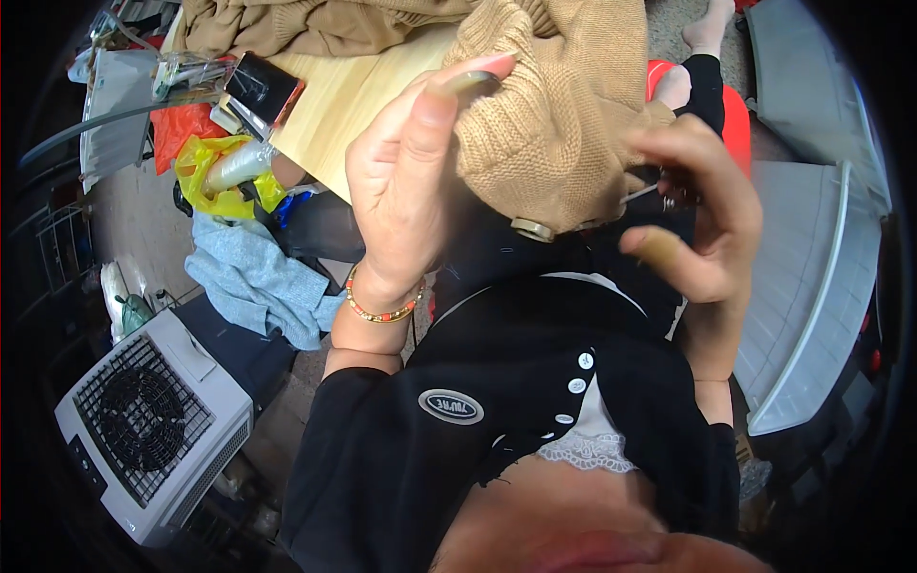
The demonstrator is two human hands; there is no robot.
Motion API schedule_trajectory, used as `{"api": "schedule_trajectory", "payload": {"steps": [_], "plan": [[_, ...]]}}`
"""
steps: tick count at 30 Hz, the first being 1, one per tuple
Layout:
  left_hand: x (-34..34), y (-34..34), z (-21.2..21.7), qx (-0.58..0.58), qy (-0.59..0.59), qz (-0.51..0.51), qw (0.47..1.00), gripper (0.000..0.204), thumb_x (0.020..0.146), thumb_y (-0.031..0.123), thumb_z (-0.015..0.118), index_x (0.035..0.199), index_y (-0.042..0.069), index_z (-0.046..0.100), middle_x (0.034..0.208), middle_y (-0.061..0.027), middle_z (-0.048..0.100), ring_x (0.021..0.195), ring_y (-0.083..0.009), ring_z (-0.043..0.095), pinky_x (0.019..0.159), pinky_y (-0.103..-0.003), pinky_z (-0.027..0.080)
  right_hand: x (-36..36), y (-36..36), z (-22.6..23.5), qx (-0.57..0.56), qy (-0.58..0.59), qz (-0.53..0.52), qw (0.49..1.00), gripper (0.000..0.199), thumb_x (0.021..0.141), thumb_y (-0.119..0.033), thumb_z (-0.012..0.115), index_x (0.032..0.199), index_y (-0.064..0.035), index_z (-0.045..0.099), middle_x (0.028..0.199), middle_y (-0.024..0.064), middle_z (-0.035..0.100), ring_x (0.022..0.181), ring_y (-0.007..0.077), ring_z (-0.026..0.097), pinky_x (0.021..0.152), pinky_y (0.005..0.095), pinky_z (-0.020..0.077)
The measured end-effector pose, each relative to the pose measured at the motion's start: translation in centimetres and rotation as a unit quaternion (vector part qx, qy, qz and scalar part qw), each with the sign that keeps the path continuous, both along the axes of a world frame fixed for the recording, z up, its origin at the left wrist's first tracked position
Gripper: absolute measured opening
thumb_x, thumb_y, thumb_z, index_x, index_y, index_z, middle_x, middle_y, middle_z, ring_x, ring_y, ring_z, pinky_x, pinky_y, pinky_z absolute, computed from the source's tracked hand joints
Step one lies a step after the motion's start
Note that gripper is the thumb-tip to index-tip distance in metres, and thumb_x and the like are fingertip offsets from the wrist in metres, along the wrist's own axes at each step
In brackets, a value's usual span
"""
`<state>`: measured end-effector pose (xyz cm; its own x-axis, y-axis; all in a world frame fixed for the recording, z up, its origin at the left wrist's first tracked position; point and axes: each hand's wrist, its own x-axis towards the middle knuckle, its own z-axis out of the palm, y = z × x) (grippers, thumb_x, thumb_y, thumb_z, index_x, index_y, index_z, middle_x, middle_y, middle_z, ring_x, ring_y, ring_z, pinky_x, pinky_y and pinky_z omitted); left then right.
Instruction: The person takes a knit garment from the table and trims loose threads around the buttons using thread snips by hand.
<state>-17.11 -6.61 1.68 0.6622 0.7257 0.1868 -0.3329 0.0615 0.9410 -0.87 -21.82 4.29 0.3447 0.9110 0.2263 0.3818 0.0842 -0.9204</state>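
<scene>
The tan knitted garment (549,124) hangs bunched up close in front of the person, spilling off the edge of a pale wooden table (344,95), with more of the same beige knit heaped at the table's far side. A round metal button (532,229) shows at its lower hem. The left hand (411,181) is raised with its palm toward the camera, fingers curled and pinching a fold of the knit at the top; a beaded bracelet (382,310) circles that wrist. The right hand (697,220) is closed around something small and dark by the garment's right edge; it may be a pair of snips or a needle tool, but the blur keeps me from telling. Down on the floor to the left sit a grey fan heater (148,425), a crumpled blue-grey cloth (253,282) and a yellow plastic bag (215,172). A grey plastic crate (812,286) stands on the right.
</scene>
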Motion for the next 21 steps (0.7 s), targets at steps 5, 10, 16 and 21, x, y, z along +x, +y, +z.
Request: {"api": "schedule_trajectory", "payload": {"steps": [5,10,16,21], "plan": [[0.2,-0.1,0.2,0.017,0.02,-0.011,1.0,0.04,0.102,0.026,0.046,0.114,-0.009,0.062,0.113,-0.0147,0.065,0.106,-0.0167,0.059,0.098,-0.029,0.041,1.1,2.4,-0.2,0.068,-0.122,0.033,0.99,0.038,0.077,-0.008,0.072,0.113,0.0018,0.064,0.086,0.0045,0.055,0.073,0.0118,0.047,0.063,0.0224,0.0348],[0.3,0.1,0.0,0.002,0.045,-0.015,0.999,0.041,0.102,0.026,0.046,0.114,-0.009,0.062,0.112,-0.0137,0.066,0.106,-0.0162,0.06,0.097,-0.029,0.042,1.0,3.7,-0.1,0.09,-0.162,0.048,0.982,0.038,0.079,-0.002,0.068,0.117,0.0022,0.065,0.081,0.0061,0.055,0.073,0.013,0.051,0.06,0.0243,0.039],[0.5,0.3,-0.2,0.006,0.033,-0.02,0.999,0.039,0.102,0.024,0.046,0.114,-0.008,0.063,0.111,-0.0128,0.067,0.104,-0.0147,0.06,0.095,-0.027,0.043,0.9,4.0,0.4,0.041,-0.17,0.066,0.982,0.037,0.08,0.001,0.067,0.117,0.0011,0.065,0.081,0.0049,0.055,0.07,0.0112,0.05,0.06,0.0232,0.0386],[0.5,0.5,-0.8,0.068,0.041,-0.01,0.997,0.035,0.102,0.021,0.046,0.113,-0.006,0.064,0.11,-0.0117,0.067,0.1,-0.013,0.06,0.091,-0.026,0.045,0.8,4.0,0.4,0.027,-0.165,0.054,0.984,0.036,0.08,0.0,0.068,0.116,0.0007,0.066,0.079,0.0037,0.054,0.068,0.0103,0.049,0.058,0.023,0.0381]]}}
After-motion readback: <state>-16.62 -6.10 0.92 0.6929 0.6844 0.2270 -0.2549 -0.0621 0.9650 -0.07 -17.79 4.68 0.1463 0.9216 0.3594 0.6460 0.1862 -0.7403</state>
